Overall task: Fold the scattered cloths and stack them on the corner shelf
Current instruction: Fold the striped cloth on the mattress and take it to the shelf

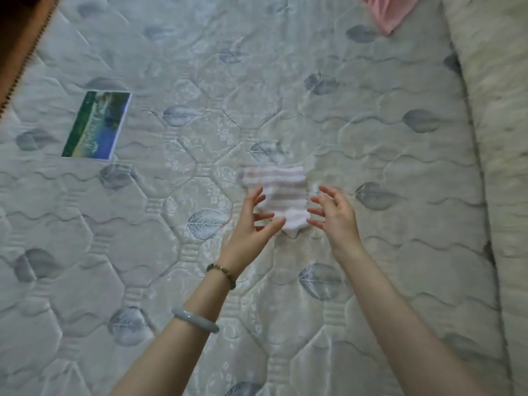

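Observation:
A small white cloth with faint pink stripes (281,192) lies folded on the quilted mattress (200,81), blurred by motion. My left hand (254,222) hovers at its left edge with the fingers spread, holding nothing. Just off the cloth's right edge is my right hand (334,215), also spread and empty. A pink cloth (385,11) lies at the top right, cut off by the frame edge. The corner shelf is out of view.
A green and blue label (95,125) is stitched on the mattress at the left. A raised padded border (497,138) runs down the right side. A brown edge with a zip (20,52) shows at the top left.

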